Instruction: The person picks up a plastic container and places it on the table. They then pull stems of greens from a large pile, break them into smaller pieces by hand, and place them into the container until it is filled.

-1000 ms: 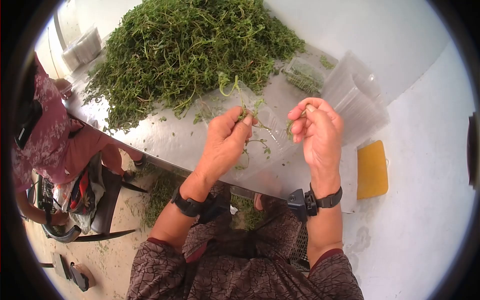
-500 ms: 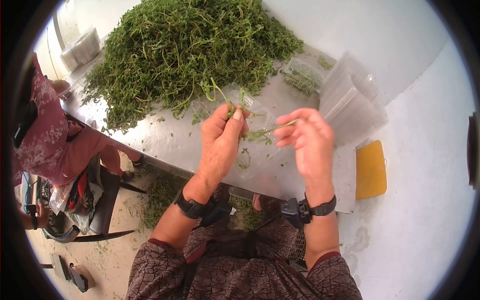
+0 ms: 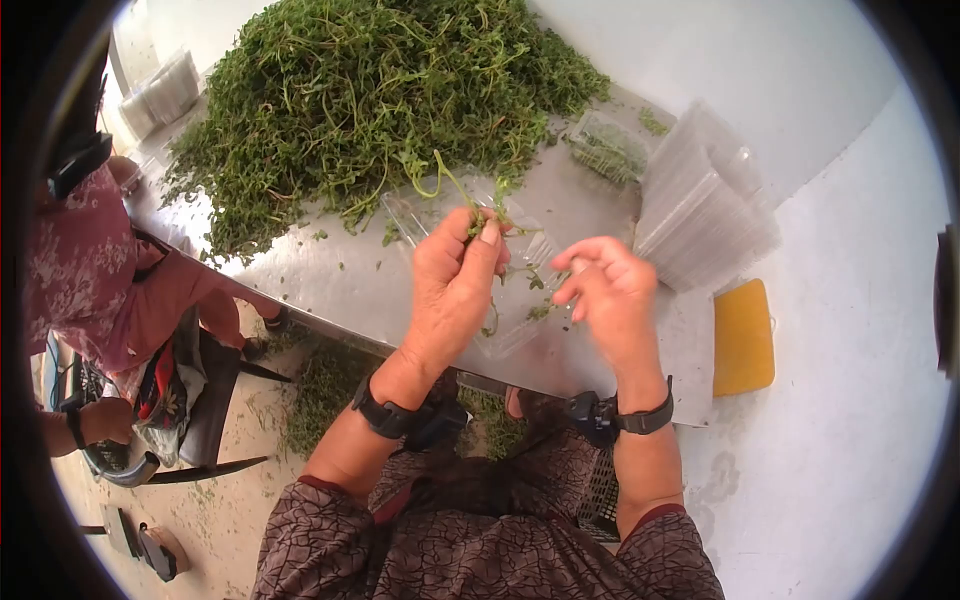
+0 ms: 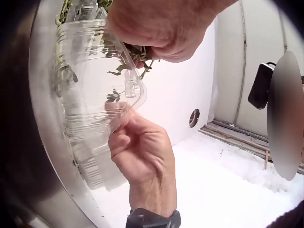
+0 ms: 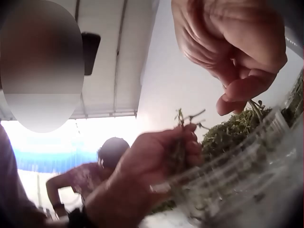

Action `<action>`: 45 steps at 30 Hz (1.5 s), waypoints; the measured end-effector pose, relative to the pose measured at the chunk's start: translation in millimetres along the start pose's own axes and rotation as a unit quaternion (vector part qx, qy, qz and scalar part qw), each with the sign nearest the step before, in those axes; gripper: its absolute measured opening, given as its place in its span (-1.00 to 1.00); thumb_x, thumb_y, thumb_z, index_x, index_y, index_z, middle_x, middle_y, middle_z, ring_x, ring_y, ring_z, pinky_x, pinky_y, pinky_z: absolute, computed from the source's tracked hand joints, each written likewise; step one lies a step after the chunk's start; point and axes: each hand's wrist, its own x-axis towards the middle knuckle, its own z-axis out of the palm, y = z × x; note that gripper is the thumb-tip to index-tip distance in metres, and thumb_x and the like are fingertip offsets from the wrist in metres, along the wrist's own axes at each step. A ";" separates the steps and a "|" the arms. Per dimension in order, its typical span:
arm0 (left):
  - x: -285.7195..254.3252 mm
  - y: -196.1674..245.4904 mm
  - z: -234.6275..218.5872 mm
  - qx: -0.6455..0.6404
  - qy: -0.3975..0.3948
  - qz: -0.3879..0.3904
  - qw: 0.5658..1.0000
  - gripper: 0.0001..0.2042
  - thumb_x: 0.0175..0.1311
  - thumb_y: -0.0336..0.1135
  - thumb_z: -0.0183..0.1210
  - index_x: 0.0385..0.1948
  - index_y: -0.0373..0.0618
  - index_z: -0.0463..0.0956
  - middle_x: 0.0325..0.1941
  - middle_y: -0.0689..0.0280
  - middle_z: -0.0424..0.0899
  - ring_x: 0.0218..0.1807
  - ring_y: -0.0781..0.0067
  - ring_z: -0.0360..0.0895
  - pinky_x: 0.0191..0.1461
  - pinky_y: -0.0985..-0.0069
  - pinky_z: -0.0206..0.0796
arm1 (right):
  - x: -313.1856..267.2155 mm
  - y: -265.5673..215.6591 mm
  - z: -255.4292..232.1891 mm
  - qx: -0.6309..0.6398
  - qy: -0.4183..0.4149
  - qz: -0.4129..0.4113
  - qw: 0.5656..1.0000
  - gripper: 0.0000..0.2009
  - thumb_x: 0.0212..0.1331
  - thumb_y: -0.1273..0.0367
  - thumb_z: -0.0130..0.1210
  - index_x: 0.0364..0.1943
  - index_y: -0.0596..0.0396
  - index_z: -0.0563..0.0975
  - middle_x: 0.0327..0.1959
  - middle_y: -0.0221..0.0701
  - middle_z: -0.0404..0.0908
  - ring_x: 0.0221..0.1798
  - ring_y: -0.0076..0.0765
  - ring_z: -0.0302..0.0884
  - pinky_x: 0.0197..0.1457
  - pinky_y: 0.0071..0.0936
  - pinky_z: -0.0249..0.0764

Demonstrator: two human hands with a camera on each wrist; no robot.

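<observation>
My left hand (image 3: 480, 235) grips a small bunch of herb sprigs (image 3: 470, 210) above an open clear plastic clamshell box (image 3: 510, 325) on the metal table (image 3: 340, 280). My right hand (image 3: 572, 285) is just right of it, fingers curled, pinching a thin sprig (image 3: 543, 310) over the box. In the left wrist view the left hand (image 4: 161, 28) holds sprigs (image 4: 137, 54) over the box (image 4: 90, 85), with the right hand (image 4: 142, 152) at its rim. In the right wrist view the right hand (image 5: 237, 95) pinches a stem (image 5: 254, 108) and the left hand (image 5: 161, 156) holds its bunch (image 5: 183, 130).
A big pile of green herbs (image 3: 370, 100) covers the far table. A stack of clear boxes (image 3: 705, 200) and a filled box (image 3: 605, 150) lie to the right. A yellow pad (image 3: 743, 335) lies on the white surface. Another person (image 3: 90, 270) sits at left.
My right hand has come down and in towards the box with its sprig. My left hand has stayed nearly in place with its bunch. The person at left has shifted.
</observation>
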 end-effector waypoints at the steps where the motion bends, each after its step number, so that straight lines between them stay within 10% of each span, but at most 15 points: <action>1: -0.9 0.2 -0.8 -0.008 0.007 0.002 1.000 -0.83 0.43 -0.36 -0.05 -0.25 -0.24 0.50 -0.47 0.41 0.48 -0.41 0.65 0.34 -0.28 0.65 0.22 | 0.9 0.2 -0.9 0.076 0.030 -0.008 0.997 -0.86 0.28 0.52 -0.12 -0.26 0.25 0.50 -0.34 -0.33 0.61 -0.46 -0.52 0.59 -0.46 -0.62 0.45; 8: -2.3 1.5 -0.7 -0.034 0.022 0.004 0.999 -0.82 0.43 -0.34 -0.04 -0.23 -0.24 0.49 -0.48 0.41 0.47 -0.41 0.66 0.33 -0.28 0.65 0.21 | 6.8 -1.3 1.0 0.248 0.029 -0.034 0.968 -0.83 0.30 0.48 -0.15 -0.20 0.29 0.47 -0.22 -0.24 0.60 -0.38 -0.42 0.64 -0.40 -0.58 0.56; 10: -2.3 -0.1 -0.2 -0.038 0.016 -0.001 0.999 -0.82 0.43 -0.34 -0.04 -0.22 -0.24 0.49 -0.49 0.41 0.46 -0.41 0.67 0.33 -0.28 0.66 0.21 | 7.3 5.7 4.4 0.144 -0.046 0.092 0.984 -0.82 0.27 0.48 -0.10 -0.15 0.28 0.48 -0.23 -0.21 0.61 -0.40 -0.51 0.60 -0.48 -0.63 0.46; 14: -2.7 -0.4 -1.0 -0.020 0.011 -0.001 1.000 -0.82 0.42 -0.36 -0.05 -0.19 -0.25 0.50 -0.50 0.43 0.45 -0.42 0.67 0.32 -0.31 0.66 0.21 | 7.3 3.3 -3.3 -0.018 0.002 0.083 0.996 -0.82 0.28 0.45 -0.07 -0.19 0.26 0.52 -0.27 -0.25 0.61 -0.45 -0.59 0.54 -0.54 -0.66 0.38; 17: -1.2 3.7 0.5 0.031 -0.019 -0.018 0.999 -0.81 0.40 -0.38 -0.05 -0.14 -0.27 0.50 -0.53 0.46 0.43 -0.44 0.69 0.31 -0.35 0.67 0.20 | 9.2 0.1 -7.6 -0.036 0.062 0.010 0.997 -0.84 0.26 0.52 -0.08 -0.20 0.26 0.53 -0.40 -0.33 0.61 -0.52 -0.61 0.52 -0.46 -0.64 0.44; 25: -1.2 6.1 3.3 0.188 -0.069 0.003 0.980 -0.82 0.31 -0.39 0.03 -0.20 -0.30 0.53 -0.62 0.37 0.40 -0.53 0.65 0.31 -0.47 0.58 0.19 | 14.9 -17.9 -3.1 -0.215 0.069 -0.412 0.883 -0.72 -0.01 0.63 0.15 -0.15 0.14 0.60 0.08 -0.24 0.58 -0.30 -0.37 0.62 -0.26 -0.50 0.58; 27: -0.9 8.8 4.6 0.231 -0.074 0.064 0.968 -0.89 0.19 -0.45 0.09 -0.32 -0.30 0.49 -0.59 0.01 0.48 -0.57 0.01 0.45 -0.48 0.30 0.25 | 17.7 -20.7 -1.7 -0.259 0.046 -0.439 0.859 -0.67 -0.09 0.63 0.17 -0.15 0.12 0.60 0.08 -0.28 0.57 -0.29 -0.32 0.62 -0.27 -0.49 0.58; 30: -2.0 12.1 5.0 0.248 -0.094 0.089 0.960 -0.92 0.15 -0.48 0.08 -0.37 -0.29 0.47 -0.52 0.00 0.52 -0.46 -0.11 0.49 -0.43 0.22 0.29 | 21.2 -22.1 -1.9 -0.322 -0.004 -0.463 0.826 -0.62 -0.19 0.62 0.18 -0.15 0.11 0.60 0.09 -0.35 0.58 -0.28 -0.27 0.61 -0.29 -0.47 0.57; 45: -5.1 2.6 6.9 0.275 -0.063 0.153 0.947 -0.90 0.07 -0.57 0.08 -0.37 -0.25 0.50 -0.49 0.03 0.54 -0.44 -0.09 0.50 -0.42 0.23 0.30 | 24.0 -18.2 -5.0 -0.437 -0.069 -0.425 0.790 -0.78 -0.20 0.55 0.17 -0.35 0.15 0.53 -0.35 -0.33 0.58 -0.32 -0.19 0.57 -0.38 -0.37 0.48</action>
